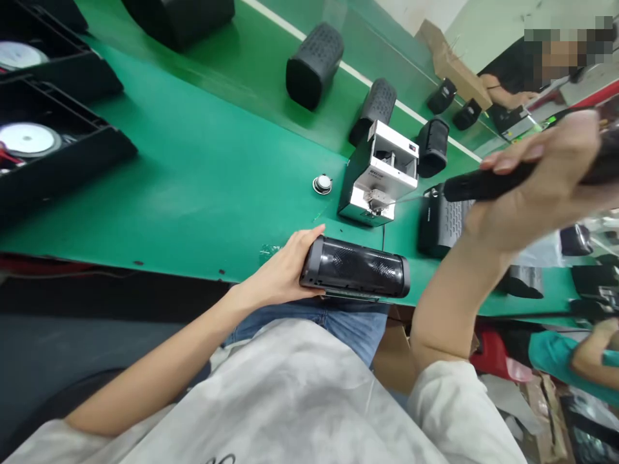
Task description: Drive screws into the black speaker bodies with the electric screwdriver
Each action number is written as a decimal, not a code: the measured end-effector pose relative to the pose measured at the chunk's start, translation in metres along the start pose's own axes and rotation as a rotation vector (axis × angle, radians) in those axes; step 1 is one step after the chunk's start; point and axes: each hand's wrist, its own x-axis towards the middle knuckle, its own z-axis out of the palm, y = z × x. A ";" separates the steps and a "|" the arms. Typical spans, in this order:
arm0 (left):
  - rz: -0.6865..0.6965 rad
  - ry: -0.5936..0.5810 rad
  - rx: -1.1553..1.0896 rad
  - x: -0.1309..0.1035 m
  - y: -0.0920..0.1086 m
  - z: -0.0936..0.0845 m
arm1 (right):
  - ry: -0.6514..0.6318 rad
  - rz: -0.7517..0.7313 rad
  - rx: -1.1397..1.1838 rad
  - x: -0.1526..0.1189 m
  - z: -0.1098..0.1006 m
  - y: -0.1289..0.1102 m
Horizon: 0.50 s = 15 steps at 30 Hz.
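Observation:
My left hand [289,267] is wrapped round one end of a black speaker [360,265] with a perforated front, at the edge of the green workbench [193,187]. In my raised right hand [536,174] is a black electric screwdriver [488,183]. Its thin bit points left, to the front of a small silver and black screw feeder [387,164]. The bit's end is at the feeder's opening, though I cannot tell whether it touches a screw. A small round speaker driver [322,184] lies left of the feeder.
Several black speakers stand beyond the feeder, one speaker [315,64] on the green conveyor belt [251,71]. Another speaker [442,222] is below the screwdriver. Open black housings [62,161] with white round drivers sit at left. A co-worker [507,71] is across the belt; another person's arm [594,348] shows at right.

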 end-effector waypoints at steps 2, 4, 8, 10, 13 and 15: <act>-0.006 -0.013 0.001 0.001 0.001 -0.002 | -0.014 -0.335 -0.088 -0.001 0.010 0.030; -0.009 -0.015 0.001 0.001 0.003 -0.004 | -0.066 -0.425 -0.133 -0.002 0.017 0.047; -0.004 -0.006 -0.006 0.002 0.003 -0.003 | -0.219 -0.288 -0.136 -0.001 0.017 0.047; 0.000 -0.007 -0.012 0.002 0.003 -0.002 | -0.254 -0.232 -0.149 0.000 0.015 0.043; 0.002 -0.010 -0.013 0.002 0.000 -0.001 | -0.226 -0.173 -0.189 -0.003 0.016 0.038; 0.008 -0.008 -0.003 0.002 -0.001 0.000 | -0.216 -0.185 -0.209 -0.009 0.017 0.036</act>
